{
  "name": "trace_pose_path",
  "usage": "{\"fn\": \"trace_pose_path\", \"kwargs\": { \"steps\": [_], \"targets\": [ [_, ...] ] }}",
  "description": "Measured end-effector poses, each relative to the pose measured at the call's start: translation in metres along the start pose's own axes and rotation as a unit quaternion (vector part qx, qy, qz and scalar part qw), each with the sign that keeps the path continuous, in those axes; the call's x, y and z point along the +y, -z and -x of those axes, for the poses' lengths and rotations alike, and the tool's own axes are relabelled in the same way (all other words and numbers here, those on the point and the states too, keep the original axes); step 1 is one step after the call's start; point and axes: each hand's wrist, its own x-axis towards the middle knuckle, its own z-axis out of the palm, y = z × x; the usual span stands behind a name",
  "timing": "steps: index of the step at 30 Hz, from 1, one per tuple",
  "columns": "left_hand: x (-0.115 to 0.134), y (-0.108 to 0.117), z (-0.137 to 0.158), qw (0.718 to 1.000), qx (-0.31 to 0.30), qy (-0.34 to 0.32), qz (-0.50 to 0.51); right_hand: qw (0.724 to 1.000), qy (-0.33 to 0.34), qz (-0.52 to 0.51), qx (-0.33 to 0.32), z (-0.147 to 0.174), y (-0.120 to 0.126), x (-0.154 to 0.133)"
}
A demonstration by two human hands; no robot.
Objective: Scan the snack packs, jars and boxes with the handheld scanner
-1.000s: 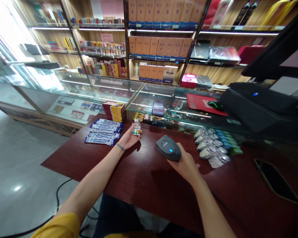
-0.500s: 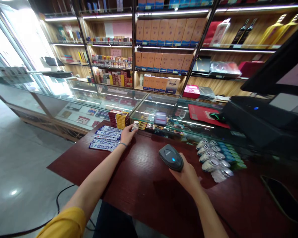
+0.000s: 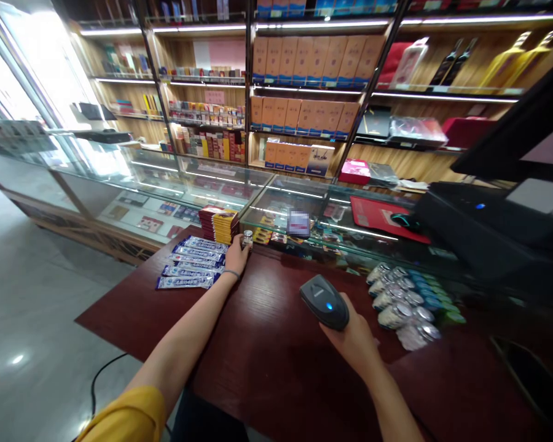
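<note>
My left hand [image 3: 236, 255] reaches to the far edge of the dark red table, its fingers closed round a small clear jar [image 3: 247, 237] with a silvery lid. Just left of that hand lie several blue-and-white sachets [image 3: 187, 282] in an overlapping row. Behind them stand stacked red and yellow packets [image 3: 220, 223]. Over the middle right of the table, my right hand [image 3: 352, 334] grips a dark barcode scanner [image 3: 325, 301] with a blue light on top. Rows of similar lidded jars [image 3: 395, 314] stand to its right, beside blue and green small packs [image 3: 429, 293].
A glass display counter [image 3: 203, 184] borders the table's far side. On it are a red mat [image 3: 373, 215] with a mouse and a black till machine [image 3: 470, 239]. A phone [image 3: 525, 371] lies at right. Stocked shelves line the back wall.
The view has shifted slightly. My left hand stays at the jar by the table's far edge, and my right hand still holds the scanner, now slightly lower and further right in view.
</note>
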Motion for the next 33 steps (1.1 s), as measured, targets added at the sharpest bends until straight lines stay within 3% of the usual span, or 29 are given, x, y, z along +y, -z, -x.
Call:
{"fn": "trace_pose_path", "kwargs": {
  "steps": [19,33],
  "targets": [
    [-0.001,-0.006,-0.013,1.0,0.004,0.012,0.017,1.0,-0.011,0.016,0.002,-0.001,-0.004,0.009],
    [0.003,-0.001,-0.003,0.998,0.021,-0.056,0.03,0.999,0.002,-0.033,0.032,-0.003,0.01,-0.003]
  ]
}}
